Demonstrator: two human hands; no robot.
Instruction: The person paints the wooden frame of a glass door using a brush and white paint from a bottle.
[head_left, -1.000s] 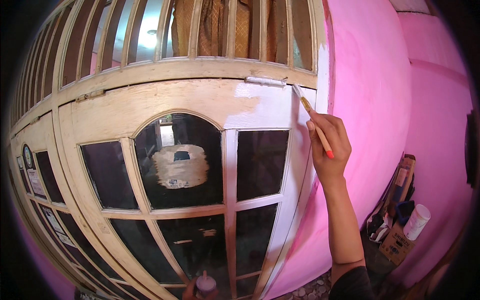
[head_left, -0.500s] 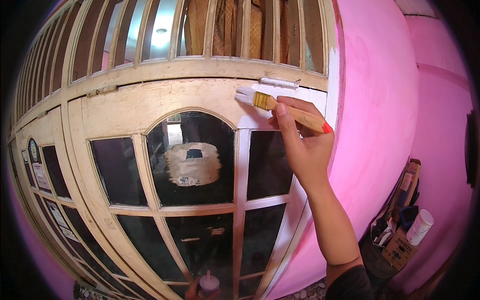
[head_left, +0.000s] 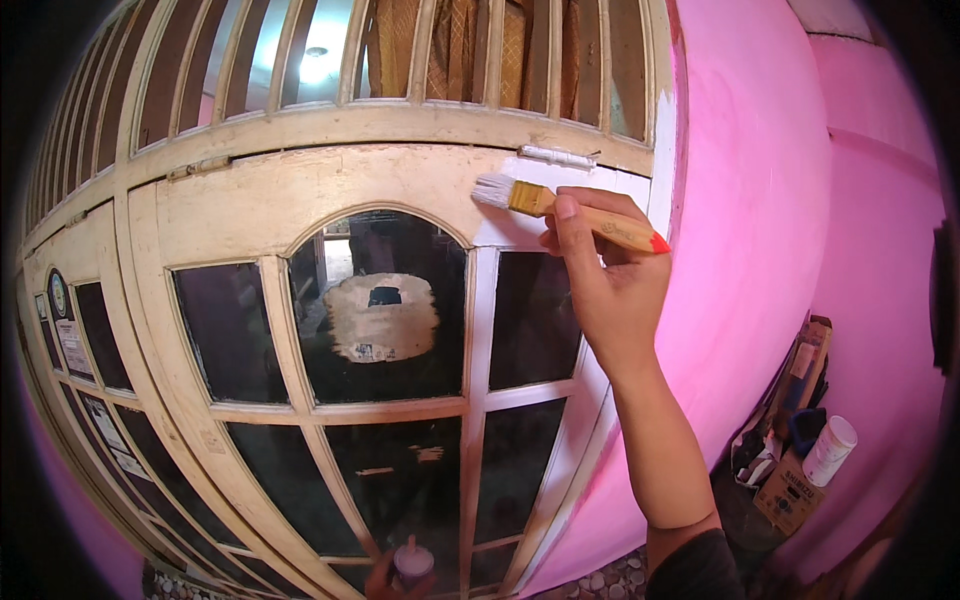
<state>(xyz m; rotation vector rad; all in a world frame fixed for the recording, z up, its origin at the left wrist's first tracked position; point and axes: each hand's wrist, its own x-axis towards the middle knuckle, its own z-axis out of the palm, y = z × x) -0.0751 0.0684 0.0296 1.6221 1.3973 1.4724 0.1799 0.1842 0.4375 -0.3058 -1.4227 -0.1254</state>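
Observation:
My right hand (head_left: pixel 605 285) is raised and grips a flat paintbrush (head_left: pixel 570 212) with a wooden handle and a red tip. Its white bristles press on the top rail of a cream wooden door (head_left: pixel 300 195) with dark glass panes. Fresh white paint covers the rail's right end near a white hinge (head_left: pixel 555 156). At the bottom edge my left hand (head_left: pixel 385 578) holds a small pale container (head_left: pixel 412 560), seen only in part.
A pink wall (head_left: pixel 760 250) rises right of the door frame. On the floor at the right stand a cardboard box (head_left: pixel 790 490), a white can (head_left: pixel 830 450) and other supplies. A torn paper patch (head_left: pixel 382 318) sticks on the middle pane. Wooden bars (head_left: pixel 480 50) fill the transom above.
My right hand has swung the brush from pointing up at the hinge to lying level, and has drawn it leftward along the top rail. The white patch has grown to the left.

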